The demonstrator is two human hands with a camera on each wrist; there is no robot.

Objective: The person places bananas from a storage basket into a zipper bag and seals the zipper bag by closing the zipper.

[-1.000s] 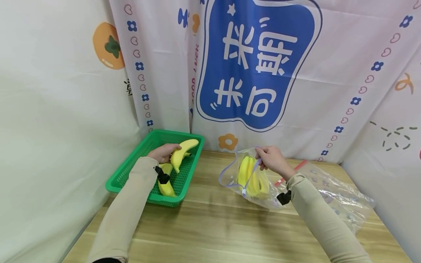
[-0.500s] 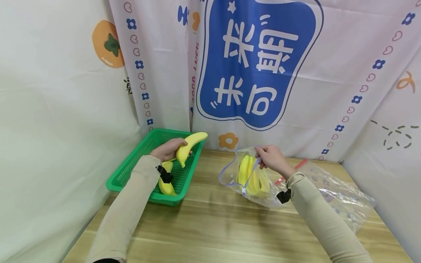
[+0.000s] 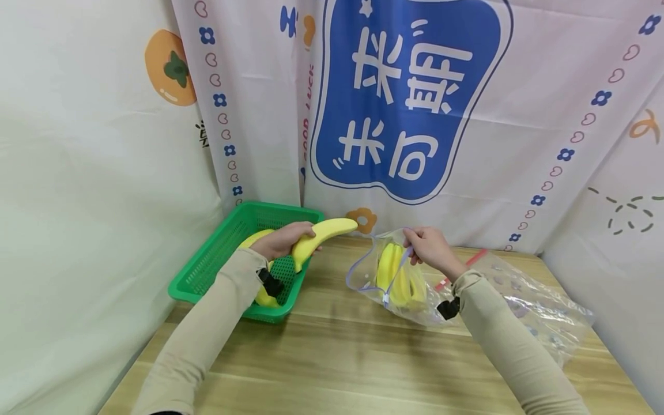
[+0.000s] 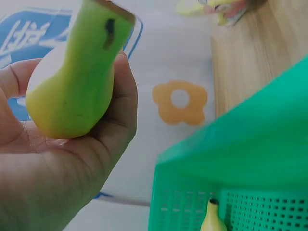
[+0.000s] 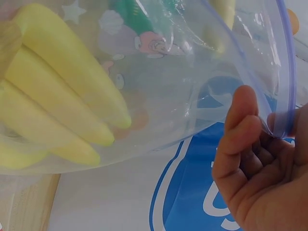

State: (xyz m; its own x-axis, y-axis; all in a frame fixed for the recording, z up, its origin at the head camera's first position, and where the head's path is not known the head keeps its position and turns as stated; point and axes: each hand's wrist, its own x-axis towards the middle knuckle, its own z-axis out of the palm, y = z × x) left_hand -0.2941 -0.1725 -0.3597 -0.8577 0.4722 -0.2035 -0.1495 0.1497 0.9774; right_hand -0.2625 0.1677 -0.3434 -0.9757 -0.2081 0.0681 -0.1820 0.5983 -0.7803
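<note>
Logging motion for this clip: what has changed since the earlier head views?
The left hand has carried its banana rightward, toward the open bag; the banana's far end now reaches past the right rim of the basket. Nothing was newly gripped or let go. The right hand still holds the bag's edge; the bagged bananas and basket stayed put.

We face a pale printed cloth (image 3: 529, 86) hanging at twelve o'clock, its blue panel (image 3: 402, 112) toward one. A white sheet (image 3: 83, 190) at nine bears an orange fruit print (image 3: 158, 63) at ten; dashed lines (image 3: 632, 206) curl at three. Our wood-grain bench (image 3: 332, 363) spans six.
</note>
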